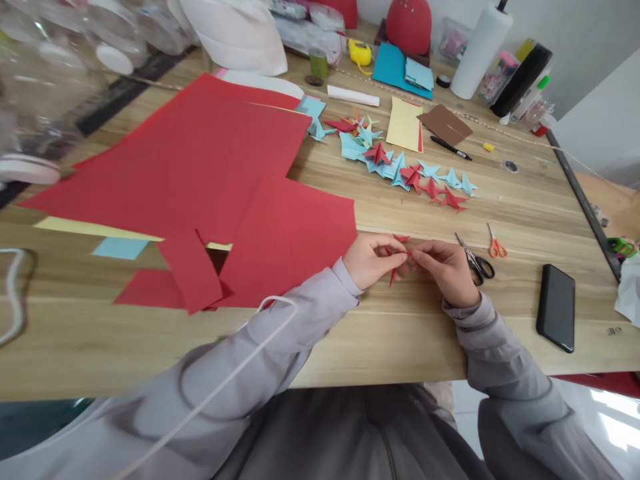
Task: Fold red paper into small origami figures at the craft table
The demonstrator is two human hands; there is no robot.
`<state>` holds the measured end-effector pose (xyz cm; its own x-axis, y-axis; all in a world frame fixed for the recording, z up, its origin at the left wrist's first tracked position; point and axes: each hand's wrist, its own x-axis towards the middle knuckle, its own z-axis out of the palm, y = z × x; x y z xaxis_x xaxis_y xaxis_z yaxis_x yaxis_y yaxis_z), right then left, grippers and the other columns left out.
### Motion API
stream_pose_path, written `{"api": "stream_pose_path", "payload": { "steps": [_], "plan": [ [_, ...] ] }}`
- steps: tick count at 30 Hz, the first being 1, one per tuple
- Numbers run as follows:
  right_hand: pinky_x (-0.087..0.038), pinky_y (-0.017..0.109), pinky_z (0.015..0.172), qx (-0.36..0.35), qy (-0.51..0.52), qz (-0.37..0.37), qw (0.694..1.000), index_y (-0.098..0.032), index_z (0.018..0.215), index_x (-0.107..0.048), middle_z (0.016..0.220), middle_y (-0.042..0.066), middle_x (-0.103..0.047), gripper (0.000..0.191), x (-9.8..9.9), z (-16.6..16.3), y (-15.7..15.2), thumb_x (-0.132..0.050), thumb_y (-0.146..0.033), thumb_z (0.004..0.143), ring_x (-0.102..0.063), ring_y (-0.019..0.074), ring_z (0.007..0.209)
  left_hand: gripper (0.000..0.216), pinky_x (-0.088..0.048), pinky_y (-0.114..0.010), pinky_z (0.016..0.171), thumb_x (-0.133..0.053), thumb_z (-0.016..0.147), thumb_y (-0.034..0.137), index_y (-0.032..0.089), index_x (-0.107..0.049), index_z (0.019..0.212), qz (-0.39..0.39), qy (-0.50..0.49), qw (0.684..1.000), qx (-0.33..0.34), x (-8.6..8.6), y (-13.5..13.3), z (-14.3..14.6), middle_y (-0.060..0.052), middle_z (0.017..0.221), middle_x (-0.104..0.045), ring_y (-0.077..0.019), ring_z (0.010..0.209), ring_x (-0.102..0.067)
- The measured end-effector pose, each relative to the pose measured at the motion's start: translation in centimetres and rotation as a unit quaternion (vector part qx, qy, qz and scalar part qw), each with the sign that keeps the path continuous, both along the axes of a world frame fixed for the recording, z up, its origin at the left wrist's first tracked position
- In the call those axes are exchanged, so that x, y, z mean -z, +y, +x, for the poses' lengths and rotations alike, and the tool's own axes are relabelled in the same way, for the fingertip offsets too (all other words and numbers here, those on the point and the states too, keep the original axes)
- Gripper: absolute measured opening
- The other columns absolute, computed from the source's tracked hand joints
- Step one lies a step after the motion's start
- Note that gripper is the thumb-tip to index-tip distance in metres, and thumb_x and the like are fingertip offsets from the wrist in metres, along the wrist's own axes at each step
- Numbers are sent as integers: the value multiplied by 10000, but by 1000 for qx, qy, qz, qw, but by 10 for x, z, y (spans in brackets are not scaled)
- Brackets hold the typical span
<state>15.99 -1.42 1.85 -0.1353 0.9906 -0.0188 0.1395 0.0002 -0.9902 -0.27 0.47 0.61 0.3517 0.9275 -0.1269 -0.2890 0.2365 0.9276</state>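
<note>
My left hand (376,259) and my right hand (447,269) meet above the table, thumbs and fingertips pinched together on a small red origami piece (393,275). Thin pointed ends of it stick out above and below my left fingers; the rest is hidden by the fingers. Just beyond my right hand lie black-handled scissors (481,267), partly covered by it, and small orange-handled scissors (497,248). Farther back, several red and light-blue folded paper cranes (412,177) lie in a loose row. Big red paper sheets (200,160) spread out left of my left hand.
Red paper strips (190,270) lie at the left front. A black phone (557,308) rests at the right. Toward the back are yellow paper (404,125), brown paper (445,125), a black pen (451,148), a yellow tape measure (359,53) and a white bottle (481,53). A white cable (210,393) crosses my left sleeve.
</note>
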Motion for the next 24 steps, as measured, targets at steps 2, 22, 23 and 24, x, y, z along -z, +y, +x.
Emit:
{"api": "stream_pose_path", "payload": {
  "steps": [2,22,23,24],
  "plan": [
    [-475,244,552,9,-1,-2,1000,-179,694,-680,622,6,-666,211,0,1,-1,-694,-380,755,-582,114,561,213,-535,-237,378,-773,582,237,88,-652,673,13,15,1000,-4,-1,0,0,-167,1136,-663,-127,512,-654],
    [-477,245,549,28,7,-29,999,-179,701,-633,612,3,-642,282,0,1,1,-698,-452,737,-572,113,552,146,-461,-188,378,-716,634,243,111,-655,643,69,72,995,6,1,2,-2,-97,859,-725,-73,429,-571],
    [-473,243,542,15,3,-33,999,-177,700,-637,610,5,-645,286,-1,0,1,-702,-453,733,-570,111,547,143,-465,-191,384,-717,634,240,112,-657,647,69,73,995,7,1,2,-2,-94,853,-724,-73,432,-572],
    [-470,241,538,4,0,-34,999,-174,696,-640,605,5,-647,288,-1,0,1,-706,-452,729,-568,109,542,138,-470,-194,392,-717,634,237,112,-661,655,70,74,995,6,2,2,-2,-92,846,-724,-75,436,-573]
  ]
}}
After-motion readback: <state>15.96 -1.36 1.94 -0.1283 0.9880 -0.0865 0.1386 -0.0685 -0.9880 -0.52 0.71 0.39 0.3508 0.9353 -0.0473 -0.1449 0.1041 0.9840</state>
